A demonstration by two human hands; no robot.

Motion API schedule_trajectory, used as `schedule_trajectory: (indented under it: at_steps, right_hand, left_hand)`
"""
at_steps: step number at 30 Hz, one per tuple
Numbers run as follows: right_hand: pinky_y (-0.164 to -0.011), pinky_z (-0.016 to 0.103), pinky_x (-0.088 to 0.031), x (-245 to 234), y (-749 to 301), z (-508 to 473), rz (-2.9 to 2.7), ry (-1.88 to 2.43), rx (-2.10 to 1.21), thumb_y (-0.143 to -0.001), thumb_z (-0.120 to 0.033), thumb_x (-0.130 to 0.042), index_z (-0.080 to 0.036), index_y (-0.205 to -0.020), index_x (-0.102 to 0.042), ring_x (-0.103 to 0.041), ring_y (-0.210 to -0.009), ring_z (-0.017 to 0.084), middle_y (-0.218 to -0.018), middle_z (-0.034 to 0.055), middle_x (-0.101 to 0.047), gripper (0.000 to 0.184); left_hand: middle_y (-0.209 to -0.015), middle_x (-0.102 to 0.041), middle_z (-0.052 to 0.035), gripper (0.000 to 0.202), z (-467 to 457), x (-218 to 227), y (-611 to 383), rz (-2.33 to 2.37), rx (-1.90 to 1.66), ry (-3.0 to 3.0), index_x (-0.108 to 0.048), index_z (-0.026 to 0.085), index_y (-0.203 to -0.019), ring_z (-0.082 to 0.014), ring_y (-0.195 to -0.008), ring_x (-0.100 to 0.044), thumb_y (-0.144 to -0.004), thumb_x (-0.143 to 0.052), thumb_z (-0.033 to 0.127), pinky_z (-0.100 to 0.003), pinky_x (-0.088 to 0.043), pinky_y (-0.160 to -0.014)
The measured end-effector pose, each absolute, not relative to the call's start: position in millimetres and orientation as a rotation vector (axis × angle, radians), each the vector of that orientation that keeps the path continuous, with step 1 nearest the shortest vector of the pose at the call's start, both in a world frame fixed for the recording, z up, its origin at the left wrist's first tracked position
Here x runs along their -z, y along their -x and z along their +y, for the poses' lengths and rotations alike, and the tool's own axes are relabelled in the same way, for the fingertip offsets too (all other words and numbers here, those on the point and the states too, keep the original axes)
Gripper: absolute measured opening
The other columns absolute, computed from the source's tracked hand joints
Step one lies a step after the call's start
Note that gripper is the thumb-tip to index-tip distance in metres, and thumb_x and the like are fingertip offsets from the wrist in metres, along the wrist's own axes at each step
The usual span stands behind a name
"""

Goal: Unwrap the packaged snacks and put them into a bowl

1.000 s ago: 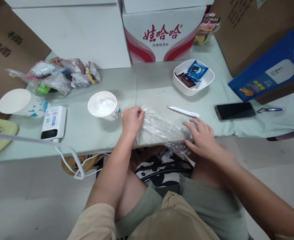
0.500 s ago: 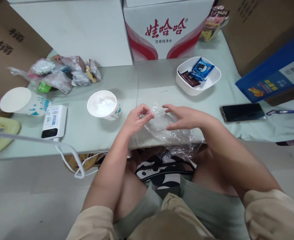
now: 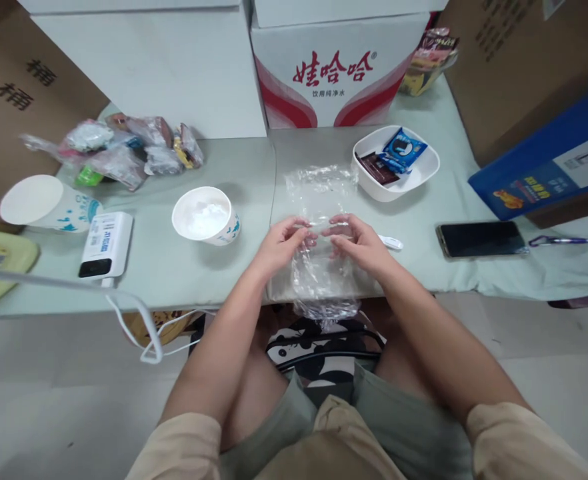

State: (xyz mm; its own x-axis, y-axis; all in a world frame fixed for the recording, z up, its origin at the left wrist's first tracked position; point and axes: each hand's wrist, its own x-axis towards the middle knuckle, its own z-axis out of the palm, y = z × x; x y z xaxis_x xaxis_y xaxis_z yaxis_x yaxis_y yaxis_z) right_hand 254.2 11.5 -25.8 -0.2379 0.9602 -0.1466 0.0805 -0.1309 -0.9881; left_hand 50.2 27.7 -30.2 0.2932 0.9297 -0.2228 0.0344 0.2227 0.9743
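A crinkled clear plastic bag (image 3: pixel 324 193) lies stretched over the table edge in front of me, its lower end hanging above my lap. My left hand (image 3: pixel 285 245) pinches its left side between thumb and fingers. On its right side, my right hand (image 3: pixel 360 245) has its fingers curled onto the plastic; the exact grip is partly lost in the see-through folds. Just beyond my right wrist lies a small white object (image 3: pixel 392 243), partly covered by the hand. To the left stands a paper cup (image 3: pixel 230 227) with whitish, clear material inside.
At the right are a white bowl (image 3: pixel 387 190) with snack packets, a phone (image 3: pixel 481 240) and a pen (image 3: pixel 564 241). Leftward are a white power bank (image 3: pixel 119 243), a tipped paper cup (image 3: pixel 67 212) and bagged items (image 3: pixel 119 163). Boxes (image 3: pixel 334 110) line the back.
The plastic bag is now spread lengthwise and reaches farther up the table. My right hand has come in toward the left hand, its fingers curling. The small white object has come into view.
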Motion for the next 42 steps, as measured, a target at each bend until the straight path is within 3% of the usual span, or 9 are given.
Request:
schedule_trajectory:
  at_steps: [8,12,15,19,22,26,29,35,42]
  right_hand:
    - [-0.063,0.032,-0.054,32.9,-258.6,11.5,-1.272,1.238,-1.286,-0.078,-0.032,-0.061,-0.028,-0.109,-0.067,-0.058,-0.061,0.011,-0.126,0.0041,-0.069,0.032]
    - [-0.077,0.037,-0.054,37.4,-264.9,11.5,-1.292,1.196,-1.235,-0.07,-0.026,-0.06,-0.022,-0.063,-0.065,-0.066,-0.097,0.022,-0.116,0.0059,-0.07,0.009]
    - [-0.09,0.044,-0.053,38.6,-270.6,14.9,-1.266,1.224,-1.195,-0.067,-0.021,-0.059,-0.022,-0.058,-0.063,-0.065,-0.106,0.024,-0.116,0.0055,-0.068,0.01]
    - [-0.101,0.048,-0.049,33.6,-274.2,14.5,-1.202,1.334,-0.975,-0.075,-0.022,-0.056,-0.023,-0.066,-0.063,-0.067,-0.103,0.023,-0.112,0.005,-0.068,0.012]
    - [-0.108,0.049,-0.046,30.1,-272.9,9.6,-1.321,1.282,-0.803,-0.082,-0.025,-0.055,-0.025,-0.085,-0.064,-0.064,-0.112,0.024,-0.107,0.0056,-0.069,0.01]
    - [-0.114,0.051,-0.04,32.4,-266.2,7.5,-1.521,1.219,-0.934,-0.076,-0.035,-0.073,-0.027,-0.132,-0.05,-0.053,-0.133,0.029,-0.138,0.0114,-0.058,0.06]
    - [-0.103,0.05,-0.05,32.6,-259.6,10.3,-1.532,1.211,-1.239,-0.071,-0.043,-0.08,-0.028,-0.141,-0.042,-0.062,-0.119,0.03,-0.126,0.0107,-0.065,0.081]
    - [-0.071,0.034,-0.056,23.1,-248.2,10.4,-1.352,1.233,-1.436,-0.077,-0.042,-0.073,-0.022,-0.085,-0.06,-0.065,-0.07,0.017,-0.075,0.0004,-0.067,0.025]
    - [-0.049,0.026,-0.044,26.8,-247.8,7.1,-1.312,1.332,-1.633,-0.078,-0.042,-0.071,-0.024,-0.099,-0.059,-0.058,-0.052,0.015,-0.06,-0.0043,-0.062,0.031]
  left_hand:
    - [-0.064,-0.07,0.0032,0.051,30.5,23.7,-51.7,1.041,-0.79,-1.201,-0.05,0.027,-0.132,-0.0168,-0.053,-0.07,-0.084,-0.067,0.033,-0.026,-0.052,-0.051]
    - [-0.067,-0.07,0.0002,0.023,33.3,21.8,-46.0,0.998,-0.838,-1.094,-0.064,0.024,-0.102,-0.0167,-0.058,-0.07,-0.081,-0.065,0.035,-0.027,-0.053,-0.052]
    - [-0.073,-0.072,-0.0046,0.018,37.8,21.7,-41.3,0.95,-0.909,-1.068,-0.063,0.021,-0.078,-0.0178,-0.064,-0.07,-0.08,-0.06,0.038,-0.031,-0.056,-0.059]
    - [-0.07,-0.069,-0.0053,0.033,39.8,20.7,-37.9,1.054,-0.893,-1.265,-0.064,0.02,-0.069,-0.017,-0.064,-0.066,-0.086,-0.051,0.044,-0.032,-0.054,-0.063]
    - [-0.074,-0.068,-0.0002,0.01,36.3,21.4,-36.1,1.185,-0.792,-1.539,-0.066,0.02,-0.08,-0.0101,-0.057,-0.055,-0.076,-0.066,0.029,-0.024,-0.045,-0.057]
    - [-0.089,-0.071,0.0017,0.055,30.1,23.4,-31.6,1.036,-0.782,-1.463,-0.054,0.026,-0.121,-0.0066,-0.058,-0.054,-0.07,-0.072,0.02,-0.021,-0.042,-0.058]
    - [-0.089,-0.071,0.0012,0.076,27.4,21.8,-26.9,0.888,-0.827,-1.298,-0.044,0.028,-0.135,-0.0107,-0.069,-0.064,-0.068,-0.081,0.027,-0.022,-0.045,-0.064]
    - [-0.109,-0.073,-0.0084,0.046,22.2,18.7,-31.9,0.801,-0.766,-1.057,-0.067,0.019,-0.11,-0.0216,-0.099,-0.068,-0.071,-0.08,0.041,-0.035,-0.052,-0.087]
    - [-0.07,-0.064,0.0014,0.037,22.7,27.8,-39.3,1.115,-0.845,-1.209,-0.067,0.018,-0.105,-0.012,-0.061,-0.061,-0.082,-0.074,0.046,-0.025,-0.05,-0.061]
